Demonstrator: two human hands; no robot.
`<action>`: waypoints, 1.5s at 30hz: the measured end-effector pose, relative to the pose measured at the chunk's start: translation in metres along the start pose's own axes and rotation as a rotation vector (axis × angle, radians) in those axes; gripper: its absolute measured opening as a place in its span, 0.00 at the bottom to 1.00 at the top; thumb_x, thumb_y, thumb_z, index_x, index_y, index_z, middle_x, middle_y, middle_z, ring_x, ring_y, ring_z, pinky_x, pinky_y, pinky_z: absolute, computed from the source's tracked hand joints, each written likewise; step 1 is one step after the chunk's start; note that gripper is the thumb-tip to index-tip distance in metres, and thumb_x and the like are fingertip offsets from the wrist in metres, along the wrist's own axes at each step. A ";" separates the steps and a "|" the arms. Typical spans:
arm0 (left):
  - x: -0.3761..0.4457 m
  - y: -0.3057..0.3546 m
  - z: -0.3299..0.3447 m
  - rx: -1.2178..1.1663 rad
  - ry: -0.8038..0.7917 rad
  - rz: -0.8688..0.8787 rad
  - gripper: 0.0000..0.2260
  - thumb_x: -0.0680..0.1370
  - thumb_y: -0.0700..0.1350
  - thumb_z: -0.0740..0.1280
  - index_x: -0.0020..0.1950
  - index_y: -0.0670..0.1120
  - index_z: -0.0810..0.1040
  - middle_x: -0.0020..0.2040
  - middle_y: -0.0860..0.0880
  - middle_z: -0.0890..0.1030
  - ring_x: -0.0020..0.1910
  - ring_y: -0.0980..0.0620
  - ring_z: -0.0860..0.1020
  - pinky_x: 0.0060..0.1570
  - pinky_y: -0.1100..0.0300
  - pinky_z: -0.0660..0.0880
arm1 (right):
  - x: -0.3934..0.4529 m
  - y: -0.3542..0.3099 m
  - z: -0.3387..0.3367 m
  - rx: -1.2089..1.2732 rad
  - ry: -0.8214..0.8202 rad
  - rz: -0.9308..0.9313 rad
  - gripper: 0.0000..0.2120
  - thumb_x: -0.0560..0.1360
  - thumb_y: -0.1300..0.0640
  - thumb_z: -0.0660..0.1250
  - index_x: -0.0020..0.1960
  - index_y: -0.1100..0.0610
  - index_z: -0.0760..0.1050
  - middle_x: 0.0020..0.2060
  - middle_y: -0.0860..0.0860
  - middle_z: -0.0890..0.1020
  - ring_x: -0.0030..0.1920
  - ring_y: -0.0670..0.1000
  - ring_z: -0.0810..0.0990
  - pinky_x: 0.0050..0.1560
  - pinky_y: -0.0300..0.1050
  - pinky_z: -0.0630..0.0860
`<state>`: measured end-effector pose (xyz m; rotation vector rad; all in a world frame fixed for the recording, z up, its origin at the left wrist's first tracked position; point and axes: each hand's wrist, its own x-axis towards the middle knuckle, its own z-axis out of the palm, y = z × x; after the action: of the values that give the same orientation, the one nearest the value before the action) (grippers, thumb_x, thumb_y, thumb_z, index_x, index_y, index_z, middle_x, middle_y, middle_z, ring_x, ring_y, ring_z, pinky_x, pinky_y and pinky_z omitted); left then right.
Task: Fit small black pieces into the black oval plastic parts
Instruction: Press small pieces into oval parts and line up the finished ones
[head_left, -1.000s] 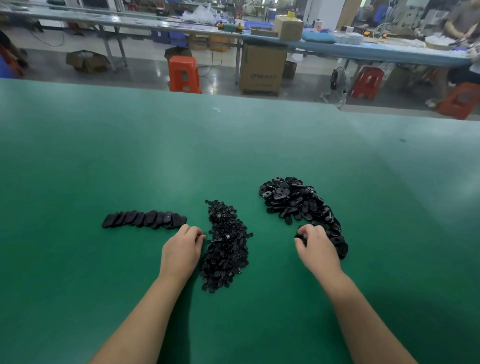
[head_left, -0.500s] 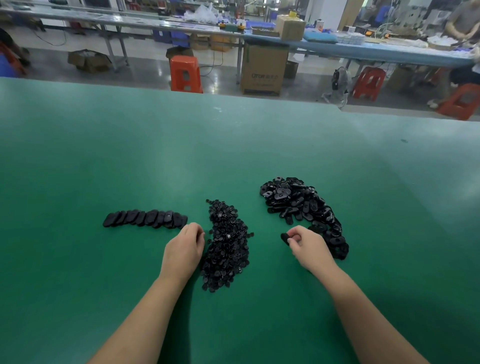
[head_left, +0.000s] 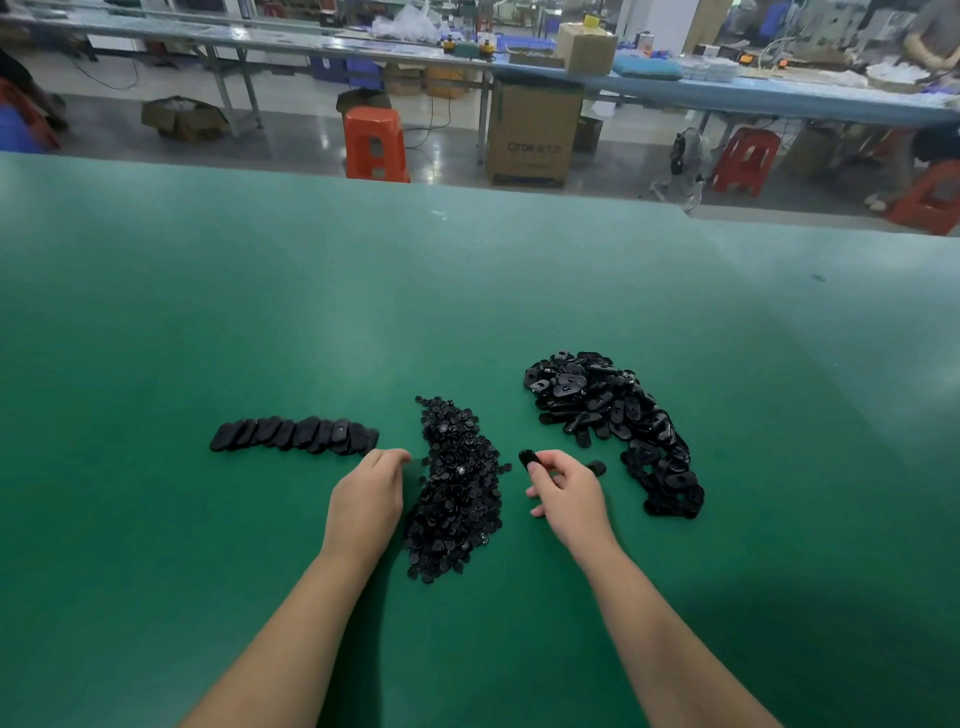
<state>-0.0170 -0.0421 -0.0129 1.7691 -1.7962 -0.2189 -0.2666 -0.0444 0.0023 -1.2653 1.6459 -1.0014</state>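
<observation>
fig.: person at a green table (head_left: 208, 322), both bare forearms reaching fwd, head view looking down.

right hand (head_left: 569, 493): fingers curled, pinching one black oval part (head_left: 529, 459) at the fingertips; the part sticks out past the fingers toward the middle pile, lifted off or barely at the mat, can't tell which. one loose oval part (head_left: 597, 467) lies on the mat just behind that hand, between it and the big heap.

left hand (head_left: 370, 493): knuckles up, fingers curled under, resting at the left edge of the pile of small black pieces (head_left: 457, 493). whether it has a piece pinched can't be told; fingertips are hidden under the hand.

pile of small black pieces: centre of the mat, between the two hands, a long narrow mound running toward and away from the person.

heap of oval parts (head_left: 613, 415): right of the small pieces, well apart from them, curving from far-centre round to the right of the right hand. parts lie jumbled, some w/ hollow side up.

row of oval parts (head_left: 293, 434): left of the small pieces, overlapping like fallen dominoes in a slightly bent line; its near end sits just beside the left hand's knuckles.

bkgd: beyond the table edge, an orange stool (head_left: 375, 143), a cardboard box (head_left: 535, 130) on the floor, long blue-topped benches (head_left: 753, 96) w/ clutter.
</observation>
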 end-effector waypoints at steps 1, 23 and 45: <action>0.000 -0.001 0.000 -0.005 0.005 -0.001 0.09 0.81 0.36 0.65 0.57 0.43 0.83 0.51 0.49 0.84 0.42 0.48 0.82 0.41 0.52 0.80 | -0.001 0.002 0.000 -0.005 0.011 -0.015 0.06 0.82 0.57 0.65 0.49 0.49 0.79 0.41 0.48 0.84 0.37 0.43 0.83 0.36 0.40 0.82; 0.004 -0.009 -0.001 -0.229 0.004 -0.196 0.05 0.79 0.42 0.70 0.53 0.48 0.83 0.44 0.55 0.85 0.36 0.58 0.80 0.40 0.61 0.78 | -0.009 0.015 -0.001 0.052 0.034 -0.063 0.10 0.81 0.62 0.66 0.56 0.48 0.74 0.41 0.49 0.83 0.33 0.42 0.79 0.35 0.40 0.80; 0.006 -0.008 -0.005 -0.286 -0.052 -0.271 0.07 0.78 0.45 0.71 0.45 0.58 0.82 0.37 0.61 0.82 0.32 0.55 0.78 0.33 0.62 0.75 | -0.011 0.013 -0.002 0.078 0.047 -0.071 0.05 0.82 0.59 0.67 0.54 0.50 0.78 0.42 0.44 0.86 0.33 0.44 0.81 0.35 0.42 0.81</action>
<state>-0.0075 -0.0472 -0.0109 1.8027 -1.4689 -0.6054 -0.2708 -0.0310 -0.0076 -1.2644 1.5907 -1.1360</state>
